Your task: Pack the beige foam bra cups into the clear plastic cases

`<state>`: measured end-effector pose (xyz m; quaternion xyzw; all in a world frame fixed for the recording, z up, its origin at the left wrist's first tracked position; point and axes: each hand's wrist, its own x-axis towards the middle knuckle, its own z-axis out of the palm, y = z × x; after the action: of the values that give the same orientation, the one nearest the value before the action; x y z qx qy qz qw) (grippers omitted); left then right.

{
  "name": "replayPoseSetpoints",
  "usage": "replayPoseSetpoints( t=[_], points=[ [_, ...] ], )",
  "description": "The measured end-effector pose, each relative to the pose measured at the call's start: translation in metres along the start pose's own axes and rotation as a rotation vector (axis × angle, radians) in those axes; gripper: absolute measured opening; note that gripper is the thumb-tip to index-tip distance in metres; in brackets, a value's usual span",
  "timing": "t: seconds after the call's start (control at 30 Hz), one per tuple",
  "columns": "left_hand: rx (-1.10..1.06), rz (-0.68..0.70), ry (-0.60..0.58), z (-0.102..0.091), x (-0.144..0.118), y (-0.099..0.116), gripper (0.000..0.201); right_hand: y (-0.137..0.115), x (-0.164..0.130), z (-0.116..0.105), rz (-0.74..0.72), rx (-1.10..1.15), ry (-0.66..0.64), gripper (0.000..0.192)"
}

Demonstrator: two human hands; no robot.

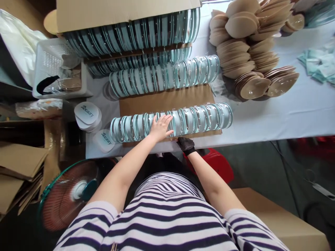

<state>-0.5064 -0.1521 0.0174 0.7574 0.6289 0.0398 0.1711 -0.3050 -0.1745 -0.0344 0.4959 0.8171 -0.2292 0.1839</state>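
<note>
My left hand lies with fingers spread on the front row of clear plastic packs with pale teal edges. That row rests on its side along a flat cardboard sheet. At the table's front edge is my right hand in a black mesh glove, close to the sheet's near edge. Its fingers are mostly hidden, so I cannot see whether they grip the cardboard. Behind the sheet runs a second row of similar packs. Farther back, more packs stand packed in rows beside a cardboard carton.
Stacks of beige moulded cups stand at the back right, and teal packets lie at far right. Printed rounded cards sit on the left, near a white basket. Below are a fan and a red stool.
</note>
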Motion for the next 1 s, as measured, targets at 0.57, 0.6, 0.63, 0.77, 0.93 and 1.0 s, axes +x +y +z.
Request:
replayPoseSetpoints(
  t=[0.57,0.6,0.63,0.77,0.93,1.0],
  points=[
    [-0.013,-0.029,0.038,0.012,0.028,0.059,0.06,0.012,0.111,-0.203,0.013,-0.302,-0.215,0.038],
    [-0.015,-0.045,0.044,0.012,0.029,0.059,0.058,0.011,0.115,-0.203,-0.009,-0.319,-0.233,0.04],
    [-0.018,-0.059,0.048,0.012,0.03,0.058,0.056,0.012,0.117,-0.203,-0.029,-0.331,-0.25,0.043],
    [-0.026,-0.092,0.041,0.008,0.034,0.058,0.053,0.023,0.125,-0.207,-0.114,-0.355,-0.324,0.046],
    [-0.019,-0.102,0.025,0.007,0.034,0.058,0.052,0.026,0.135,-0.206,-0.17,-0.372,-0.375,0.042],
    [-0.016,-0.101,0.032,0.008,0.033,0.058,0.051,0.023,0.136,-0.202,-0.209,-0.342,-0.325,0.038]
  ],
)
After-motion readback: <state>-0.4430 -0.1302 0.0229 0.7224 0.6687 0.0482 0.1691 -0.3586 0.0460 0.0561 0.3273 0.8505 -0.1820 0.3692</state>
